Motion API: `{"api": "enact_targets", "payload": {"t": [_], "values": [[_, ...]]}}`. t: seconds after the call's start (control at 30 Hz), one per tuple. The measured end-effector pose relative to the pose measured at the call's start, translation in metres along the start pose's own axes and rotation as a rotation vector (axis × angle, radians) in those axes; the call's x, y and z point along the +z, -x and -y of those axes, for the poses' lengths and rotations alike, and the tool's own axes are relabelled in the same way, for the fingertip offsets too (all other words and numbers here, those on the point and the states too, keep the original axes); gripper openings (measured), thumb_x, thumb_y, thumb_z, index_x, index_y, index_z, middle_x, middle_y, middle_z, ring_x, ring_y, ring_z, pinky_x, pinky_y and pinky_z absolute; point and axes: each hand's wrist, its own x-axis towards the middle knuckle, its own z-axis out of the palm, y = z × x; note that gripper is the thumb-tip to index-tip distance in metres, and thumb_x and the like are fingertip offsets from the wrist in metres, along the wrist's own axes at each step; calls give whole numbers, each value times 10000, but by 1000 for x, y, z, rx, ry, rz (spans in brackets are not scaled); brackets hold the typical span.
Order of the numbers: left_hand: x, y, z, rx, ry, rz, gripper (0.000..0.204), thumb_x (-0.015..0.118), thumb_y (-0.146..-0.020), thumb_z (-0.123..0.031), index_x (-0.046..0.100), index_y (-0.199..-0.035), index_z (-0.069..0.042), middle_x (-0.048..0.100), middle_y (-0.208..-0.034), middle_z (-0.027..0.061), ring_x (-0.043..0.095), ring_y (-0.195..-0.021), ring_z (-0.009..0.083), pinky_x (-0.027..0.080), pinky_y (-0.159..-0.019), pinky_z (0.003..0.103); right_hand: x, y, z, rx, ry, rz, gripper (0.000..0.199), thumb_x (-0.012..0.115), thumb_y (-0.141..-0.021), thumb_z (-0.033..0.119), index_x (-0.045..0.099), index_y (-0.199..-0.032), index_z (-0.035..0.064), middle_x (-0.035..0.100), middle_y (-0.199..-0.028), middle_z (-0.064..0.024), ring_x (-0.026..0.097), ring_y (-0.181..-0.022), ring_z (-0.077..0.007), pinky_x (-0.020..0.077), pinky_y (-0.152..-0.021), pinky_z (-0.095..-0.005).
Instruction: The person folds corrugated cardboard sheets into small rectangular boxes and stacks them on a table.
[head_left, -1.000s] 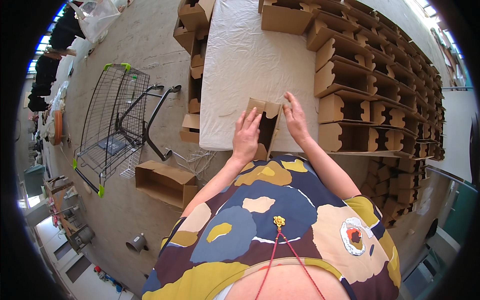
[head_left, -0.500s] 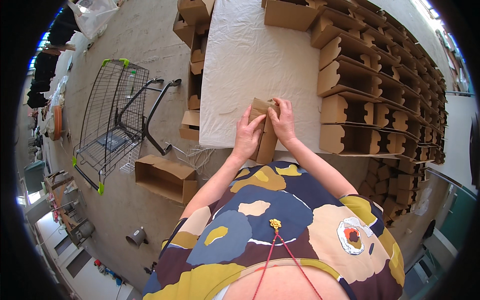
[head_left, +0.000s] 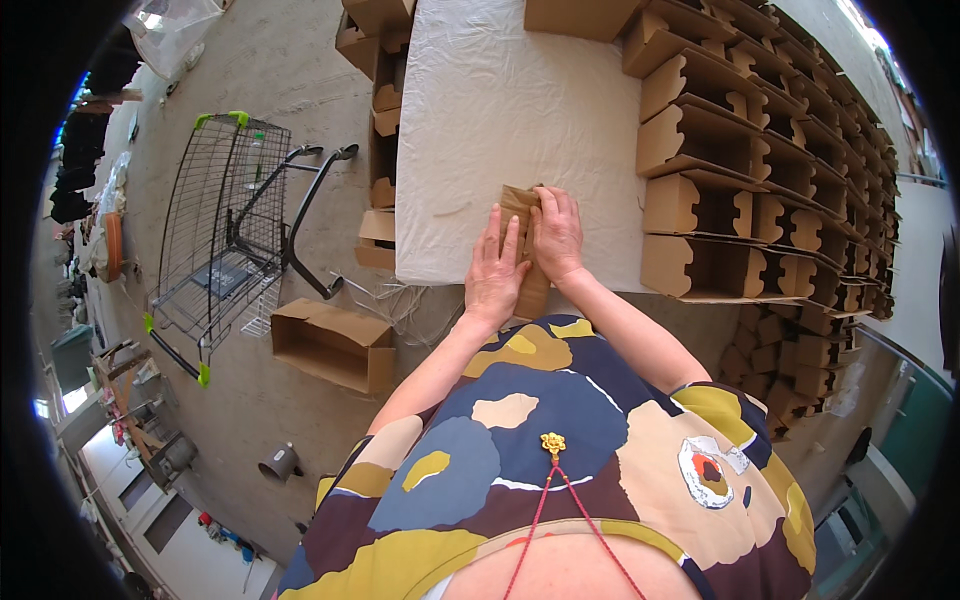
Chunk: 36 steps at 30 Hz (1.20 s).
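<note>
A folded brown cardboard piece (head_left: 534,296) lies between my hands at the near edge of a table covered with a white cloth (head_left: 510,110). Its near end reaches toward my body. My left hand (head_left: 494,272) rests along its left side, fingers straight and slightly spread over the cardboard. On the right side, my right hand (head_left: 557,236) presses against the piece, fingers together and bent over its far end. Part of the cardboard is hidden beneath both hands.
Stacked open cardboard boxes (head_left: 700,205) line the table's right side, with more boxes (head_left: 386,122) along the left edge. An open box (head_left: 335,345) and a wire shopping cart (head_left: 215,205) stand on the floor at left. Cardboard pieces (head_left: 775,352) are heaped below right.
My left fingers have straightened and lie flatter on the cardboard. My right hand has shifted slightly, its thumb now alongside the piece. The view has shifted a little.
</note>
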Motion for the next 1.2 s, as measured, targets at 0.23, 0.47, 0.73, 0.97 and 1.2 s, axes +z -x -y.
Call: {"api": "enact_targets", "payload": {"t": [0.23, 0.47, 0.73, 0.97, 1.2], "values": [[-4, -3, 0, -25, 41, 51, 814, 734, -870, -202, 307, -1558, -124, 174, -1647, 131, 384, -1393, 381, 407, -1114, 457, -5, -3, 1, 44, -8, 55, 348, 627, -913, 113, 582, -1250, 41, 568, -1274, -134, 536, -1150, -362, 456, -997, -429], [-45, 1, -2, -26, 308, -21, 1116, 876, -703, -269, 203, -1584, -134, 189, -1633, 146, 298, -1449, 378, 351, -1161, 474, -42, -3, -19, 229, -395, -21, 651, 706, -912, 343, 468, -1426, 22, 443, -1461, -207, 413, -1370, -362, 337, -1146, -439], [-53, 4, 8, -209, 752, 116, 928, 682, -784, -40, 217, -1584, -115, 403, -1531, 193, 478, -1341, 342, 445, -1073, 414, -64, 13, 19, 409, -217, 262, 1081, 818, -755, 438, 235, -1547, -9, 337, -1553, -242, 310, -1463, -365, 296, -1196, -440], [-74, -26, 28, -107, 720, 48, 685, 457, -837, 63, 412, -1505, -80, 628, -1337, 200, 641, -1180, 285, 515, -974, 367, -106, -8, 35, 614, -378, 480, 710, 633, -800, 179, 383, -1407, -92, 647, -1144, -265, 699, -963, -346, 589, -821, -420], [-123, -99, -19, 202, 661, -186, 834, 658, -928, -526, 312, -1558, -101, 550, -1431, 185, 493, -1352, 301, 411, -1085, 445, -133, -61, 8, 755, -776, 312, 283, 541, -867, 103, 596, -1062, -95, 702, -910, -198, 743, -719, -297, 614, -541, -349]]}}
